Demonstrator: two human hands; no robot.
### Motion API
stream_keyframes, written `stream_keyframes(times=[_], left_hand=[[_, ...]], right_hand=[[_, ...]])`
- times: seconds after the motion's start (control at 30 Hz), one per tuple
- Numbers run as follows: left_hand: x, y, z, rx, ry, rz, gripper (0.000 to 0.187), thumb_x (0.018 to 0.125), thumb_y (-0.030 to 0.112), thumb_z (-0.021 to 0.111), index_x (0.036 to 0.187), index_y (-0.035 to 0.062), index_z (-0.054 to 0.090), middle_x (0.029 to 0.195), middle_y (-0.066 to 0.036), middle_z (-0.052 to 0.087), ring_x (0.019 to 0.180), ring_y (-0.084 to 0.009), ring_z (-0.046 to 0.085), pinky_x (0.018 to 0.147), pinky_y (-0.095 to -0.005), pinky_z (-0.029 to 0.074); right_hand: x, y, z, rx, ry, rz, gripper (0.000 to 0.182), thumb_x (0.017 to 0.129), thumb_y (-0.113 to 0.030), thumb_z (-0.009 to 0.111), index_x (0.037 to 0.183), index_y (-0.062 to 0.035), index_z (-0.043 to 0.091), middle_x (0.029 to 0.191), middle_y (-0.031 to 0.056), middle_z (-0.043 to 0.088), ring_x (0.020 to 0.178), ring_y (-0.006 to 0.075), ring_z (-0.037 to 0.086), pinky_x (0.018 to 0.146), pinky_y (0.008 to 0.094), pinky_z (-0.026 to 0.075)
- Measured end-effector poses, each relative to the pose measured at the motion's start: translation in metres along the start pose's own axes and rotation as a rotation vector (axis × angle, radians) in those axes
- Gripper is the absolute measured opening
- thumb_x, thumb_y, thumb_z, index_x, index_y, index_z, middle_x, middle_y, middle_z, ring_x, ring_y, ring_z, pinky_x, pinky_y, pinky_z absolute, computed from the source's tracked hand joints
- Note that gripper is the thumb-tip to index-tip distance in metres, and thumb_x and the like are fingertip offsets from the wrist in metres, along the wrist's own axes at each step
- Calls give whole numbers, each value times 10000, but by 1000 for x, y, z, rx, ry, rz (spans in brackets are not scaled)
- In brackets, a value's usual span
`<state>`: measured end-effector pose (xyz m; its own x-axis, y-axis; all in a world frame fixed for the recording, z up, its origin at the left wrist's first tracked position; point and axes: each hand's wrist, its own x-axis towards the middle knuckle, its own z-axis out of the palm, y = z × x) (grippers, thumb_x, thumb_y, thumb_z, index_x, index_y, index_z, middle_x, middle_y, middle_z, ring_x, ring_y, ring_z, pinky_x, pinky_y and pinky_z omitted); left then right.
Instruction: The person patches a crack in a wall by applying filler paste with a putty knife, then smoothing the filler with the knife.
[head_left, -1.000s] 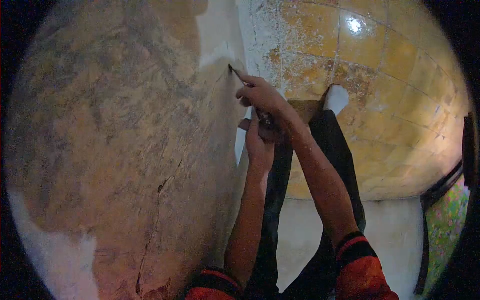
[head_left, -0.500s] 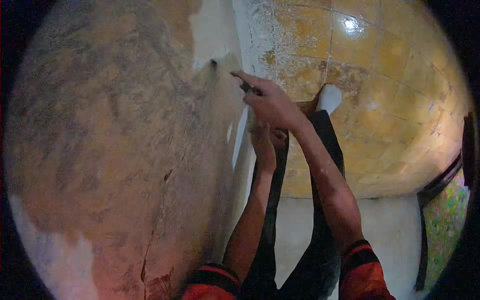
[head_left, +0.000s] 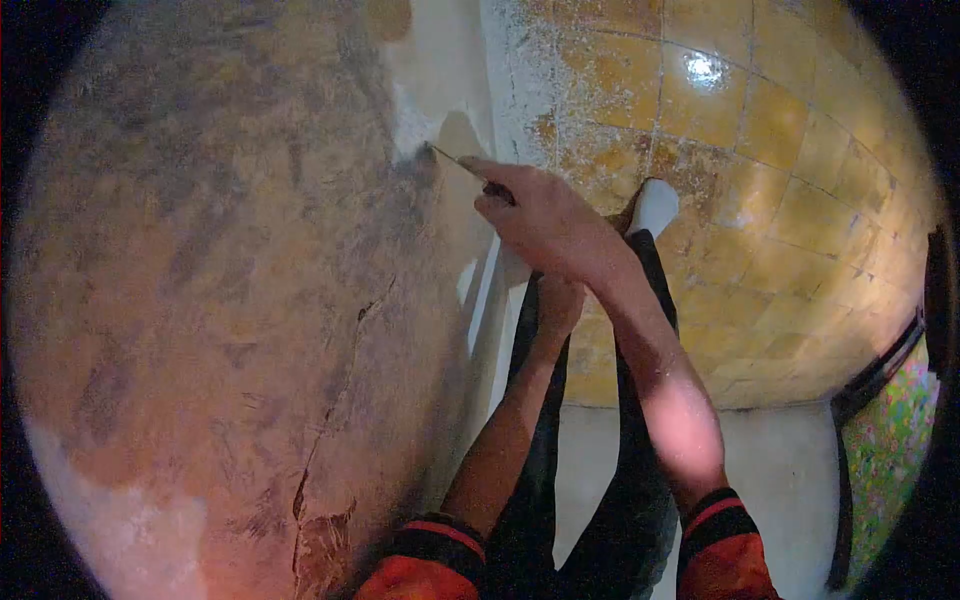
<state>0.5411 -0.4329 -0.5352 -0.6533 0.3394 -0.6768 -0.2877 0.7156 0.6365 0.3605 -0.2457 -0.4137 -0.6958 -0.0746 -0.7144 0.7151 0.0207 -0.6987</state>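
My right hand [head_left: 545,210] grips a scraper [head_left: 458,163] with a thin blade and a dark handle. The blade's edge meets the brown wall [head_left: 250,220] near the border of a pale patch [head_left: 430,60]. Below and partly behind the right wrist is my left hand [head_left: 560,300]; its fingers are mostly hidden, so what it holds cannot be made out. A shadow of the hand and tool falls on the wall beside them.
Yellow tiles [head_left: 790,210] with white flecks near the wall cover the floor at the right. A white-covered foot [head_left: 655,205] and dark-trousered legs [head_left: 625,490] are below my arms. A long crack [head_left: 325,425] runs down the wall. Colourful patterned cloth [head_left: 890,440] lies at far right.
My right hand and the scraper have shifted slightly down. My left hand has moved down and right, now more hidden behind the right wrist. The view has shifted a little.
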Motion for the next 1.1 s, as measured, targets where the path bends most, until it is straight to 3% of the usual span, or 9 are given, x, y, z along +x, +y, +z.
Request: stream_keyframes(times=[0.2,0.43,0.5,0.57,0.67,0.77,0.9,1.0,1.1], left_hand=[[-3,5,-5,6,0,-5,346,928,320,537,1039,-4,588,1004,-196,635,959,-393,595,771,-451,455],[-8,9,-5,-127,92,-18,338,926,295,533,1057,-12,583,1013,-221,635,993,-431,579,786,-456,461],[-7,17,-11,-95,34,-127,338,929,296,524,1054,-12,583,984,-234,634,978,-435,582,768,-452,463],[1,24,-15,45,-101,-388,346,934,303,511,1059,-11,583,971,-241,634,974,-426,591,757,-449,461],[-2,30,-14,-155,-11,-219,369,939,328,495,1042,-15,586,938,-251,626,953,-431,594,746,-455,454],[3,30,-16,54,-100,-292,377,940,339,492,1025,-15,587,906,-247,620,922,-438,591,750,-450,453],[5,20,-11,-44,28,-143,358,935,330,505,946,-19,585,848,-253,601,856,-454,578,726,-449,452],[3,7,-10,-8,-13,-186,371,937,338,508,918,-27,572,829,-235,604,821,-421,591,718,-448,449],[12,20,-16,-39,-53,-193,379,943,342,500,907,-31,563,797,-216,600,783,-378,605,702,-447,448]], right_hand=[[-3,3,25,23,166,-41,475,875,-179,492,1335,-65,485,1054,283,618,987,425,604,864,468,466],[14,-2,10,-85,106,-78,486,828,-147,487,1309,-80,512,982,293,616,933,442,603,843,477,476],[23,5,10,-112,122,-104,482,818,-144,481,1293,-79,525,961,293,614,919,442,604,832,480,481],[23,9,4,-150,112,-140,472,818,-149,478,1280,-73,534,960,292,613,914,438,606,829,485,483],[18,0,0,-162,114,-168,467,815,-153,473,1270,-75,543,949,292,615,907,437,607,829,488,484],[24,1,-3,-199,69,-142,471,817,-156,470,1277,-80,542,973,292,614,933,435,602,846,485,479],[11,-10,-2,-133,86,-90,475,821,-160,471,1284,-88,546,1048,273,614,992,417,595,887,470,471],[32,-4,-14,-202,-20,-16,477,823,-183,485,1288,-98,551,1088,248,617,1018,395,599,909,448,467],[12,-8,-10,-91,56,-112,484,825,-214,498,1297,-121,550,1072,230,632,1004,374,615,910,424,469]])
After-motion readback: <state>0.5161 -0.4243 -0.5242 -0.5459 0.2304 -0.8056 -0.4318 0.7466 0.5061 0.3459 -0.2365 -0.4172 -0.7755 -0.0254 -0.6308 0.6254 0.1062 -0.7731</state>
